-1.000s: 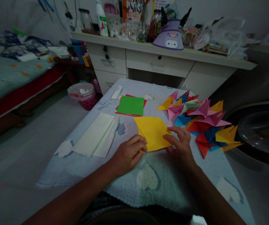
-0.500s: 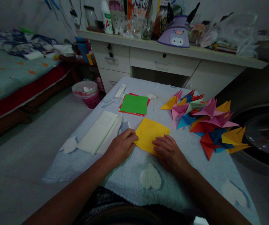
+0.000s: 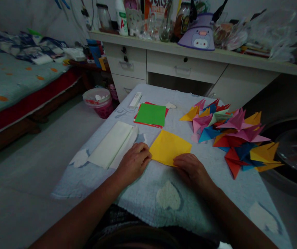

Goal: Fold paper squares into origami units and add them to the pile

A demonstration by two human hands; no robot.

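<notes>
A yellow sheet of origami paper (image 3: pixel 169 147) lies on the cloth-covered table in front of me, with faint crease lines on it. My left hand (image 3: pixel 136 159) pinches its left corner between thumb and fingers. At the near right edge, my right hand (image 3: pixel 192 168) grips the paper with its fingers bent together; the thumb is mostly hidden below. Just beyond the yellow sheet sits a stack of square paper (image 3: pixel 150 114), green on top with red edges showing. To the right is a pile of folded paper cranes (image 3: pixel 231 133) in several colours.
Left of my hands lies a folded white paper packet (image 3: pixel 112 141). A small white box (image 3: pixel 135 100) rests near the table's far left corner. A white desk (image 3: pixel 184 64) with jars and a purple visor (image 3: pixel 199 34) stands behind; a bucket (image 3: pixel 99 102) is on the floor.
My right hand has drawn in to the yellow paper's near right edge, its fingers closer together and off the middle of the sheet. The left hand keeps its corner. The view has shifted slightly.
</notes>
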